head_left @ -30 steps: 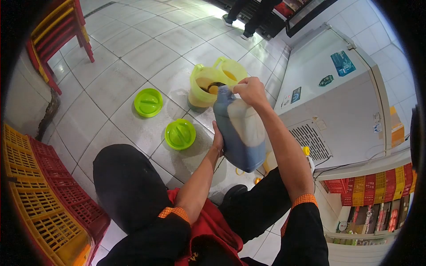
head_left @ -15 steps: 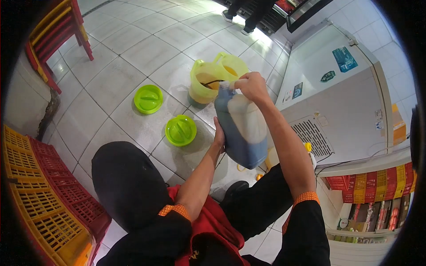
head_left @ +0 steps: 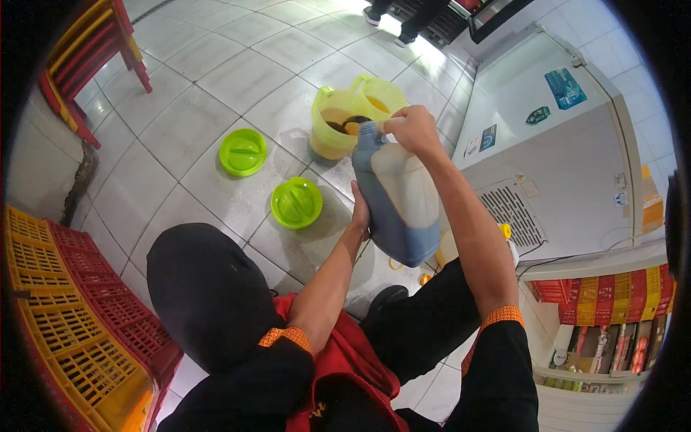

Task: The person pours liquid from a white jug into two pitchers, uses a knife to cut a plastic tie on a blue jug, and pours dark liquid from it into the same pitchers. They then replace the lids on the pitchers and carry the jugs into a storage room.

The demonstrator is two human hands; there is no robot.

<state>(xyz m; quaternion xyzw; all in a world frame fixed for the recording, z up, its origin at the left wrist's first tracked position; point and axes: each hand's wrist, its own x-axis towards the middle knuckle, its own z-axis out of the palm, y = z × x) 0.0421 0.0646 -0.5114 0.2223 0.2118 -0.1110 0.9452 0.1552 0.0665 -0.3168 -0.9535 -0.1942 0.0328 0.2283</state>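
A large translucent jug (head_left: 403, 201) with dark liquid is tilted, its mouth over a yellow-green pitcher (head_left: 328, 137). Dark liquid shows at the jug's mouth and inside that pitcher, over lighter yellow contents. My right hand (head_left: 412, 129) is closed around the jug's handle near its neck. Against the jug's lower left side rests my left hand (head_left: 361, 210), supporting it. A second yellow-green pitcher (head_left: 385, 95) with orange-yellow contents stands just behind the first. Two green lids, one farther (head_left: 243, 153) and one nearer (head_left: 296, 203), lie on the floor to the left.
A white freezer (head_left: 554, 158) stands at the right. Red and yellow crates (head_left: 79, 317) line the left side, with stacked stools (head_left: 90, 65) beyond. Another person's feet (head_left: 389, 27) show at the top. A yellow-capped container (head_left: 506, 232) is beside my right forearm.
The dark liquid leaving the jug is a thicker, curved stream now. Both hands and the jug sit slightly higher in view; the lids have shifted slightly with the camera.
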